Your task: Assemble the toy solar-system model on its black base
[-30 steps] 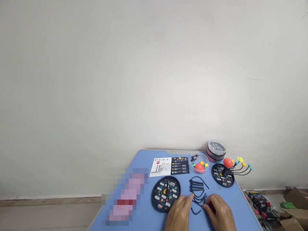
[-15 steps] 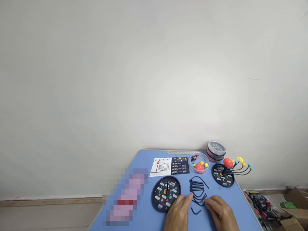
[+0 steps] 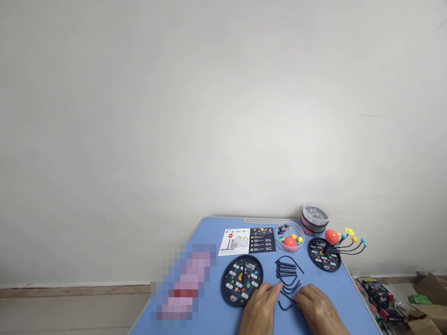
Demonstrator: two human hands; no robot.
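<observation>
I see a blue bench [image 3: 206,311] by a pale wall [image 3: 223,116], left fingers [image 3: 275,291] and right fingers [image 3: 304,295] at black rods [image 3: 287,270], whether clamped I cannot tell.

The left hand [image 3: 259,309] and the right hand [image 3: 319,309] come in from the bottom edge of the view, bare, with their backs turned up. They are held low and apart, fingertips angled inward toward each other — a narrow gap lies between them. The left points forward and a little to the right, its fingers close together. The right slants more strongly, forward and to the left, its fingers bent and bunched — whether either hand's fingertips are pinched together cannot be made out.
</observation>
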